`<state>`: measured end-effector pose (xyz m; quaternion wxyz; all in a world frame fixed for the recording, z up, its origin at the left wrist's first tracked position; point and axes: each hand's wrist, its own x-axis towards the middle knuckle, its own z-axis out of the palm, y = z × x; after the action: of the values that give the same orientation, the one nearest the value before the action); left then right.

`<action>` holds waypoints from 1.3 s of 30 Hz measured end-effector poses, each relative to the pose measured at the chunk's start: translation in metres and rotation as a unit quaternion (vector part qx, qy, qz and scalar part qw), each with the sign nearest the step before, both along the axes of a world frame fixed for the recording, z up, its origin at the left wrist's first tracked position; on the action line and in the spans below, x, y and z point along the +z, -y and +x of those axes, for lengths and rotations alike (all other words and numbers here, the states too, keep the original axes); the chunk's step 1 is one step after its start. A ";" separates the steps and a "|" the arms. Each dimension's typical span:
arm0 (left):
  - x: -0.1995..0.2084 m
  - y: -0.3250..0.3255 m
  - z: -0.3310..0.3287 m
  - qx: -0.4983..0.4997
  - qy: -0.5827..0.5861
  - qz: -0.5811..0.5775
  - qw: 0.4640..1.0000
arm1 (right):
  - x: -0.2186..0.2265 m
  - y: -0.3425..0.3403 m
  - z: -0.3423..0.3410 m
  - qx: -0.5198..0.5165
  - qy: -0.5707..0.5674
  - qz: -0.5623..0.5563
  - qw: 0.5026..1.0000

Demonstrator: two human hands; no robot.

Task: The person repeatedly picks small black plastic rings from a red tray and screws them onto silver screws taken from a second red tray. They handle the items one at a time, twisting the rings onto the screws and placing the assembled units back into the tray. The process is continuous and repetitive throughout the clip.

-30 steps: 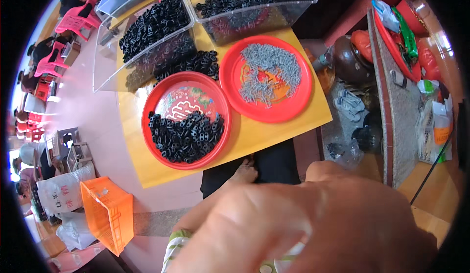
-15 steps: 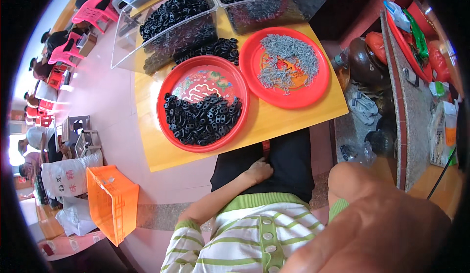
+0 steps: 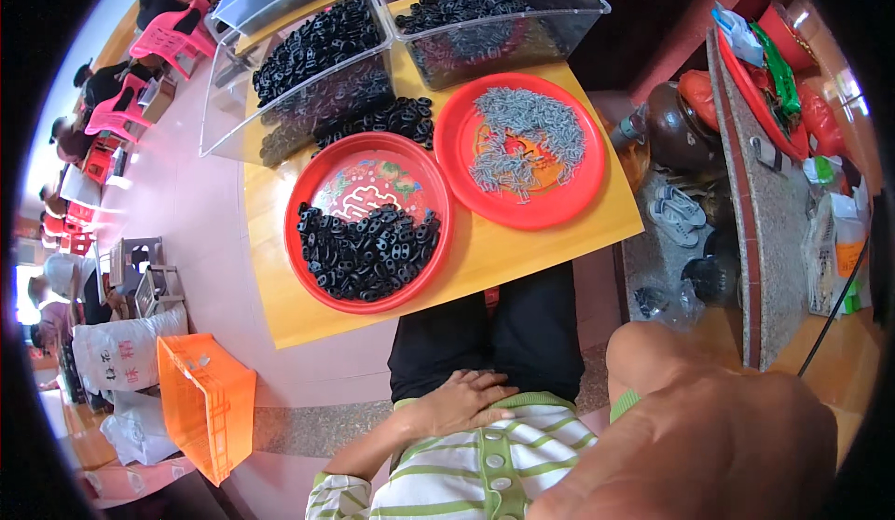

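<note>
My left hand (image 3: 461, 403) lies on my waist, over the hem of the striped shirt (image 3: 466, 469) and the top of my black trousers (image 3: 489, 333). Its fingers are stretched out and hold nothing. My right arm is bent up close to the camera, and what looks like the back of my right hand (image 3: 718, 427) fills the lower right; its fingers are hidden. Ahead, on a yellow table (image 3: 280, 319), stands a red tray (image 3: 294, 240) half covered with small black two-holed plastic parts (image 3: 368, 249). Beside it, a second red tray (image 3: 447, 152) carries a heap of small grey metal pins or screws (image 3: 531, 128).
Clear plastic bins (image 3: 317, 77) of black parts stand at the table's far side, with loose parts in front. An orange crate (image 3: 210, 408) and a white sack (image 3: 130, 347) are at left. Shoes (image 3: 676, 214) and a jar (image 3: 681, 124) sit at right. Other people sit far left.
My left hand has drawn back from between my thighs to my waist, and its fingers have spread. The table and trays appear slightly lower and further left in view.
</note>
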<state>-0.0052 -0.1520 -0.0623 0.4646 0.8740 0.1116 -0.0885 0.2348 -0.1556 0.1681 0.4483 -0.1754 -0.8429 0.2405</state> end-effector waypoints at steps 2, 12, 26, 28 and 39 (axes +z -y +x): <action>0.003 0.000 0.001 0.006 0.076 -0.063 0.995 | 0.000 0.000 0.001 0.001 0.003 -0.001 1.000; 0.066 -0.032 -0.001 0.031 0.179 -0.240 0.954 | -0.008 -0.020 0.006 -0.092 -0.052 -0.025 0.994; 0.267 -0.093 -0.062 0.349 0.424 0.073 0.833 | 0.016 -0.007 -0.042 -0.242 -0.284 -0.030 0.927; 0.277 -0.082 -0.039 0.442 0.258 0.096 0.854 | 0.017 -0.006 -0.045 -0.254 -0.273 -0.033 0.927; 0.293 -0.065 -0.035 0.348 0.252 -0.019 0.903 | 0.020 -0.007 -0.050 -0.258 -0.274 -0.068 0.924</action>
<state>-0.0406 -0.0872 0.2305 0.4952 0.7633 0.2862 0.3004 0.1853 -0.1483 0.1883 0.6949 -0.3441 -0.5947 0.2123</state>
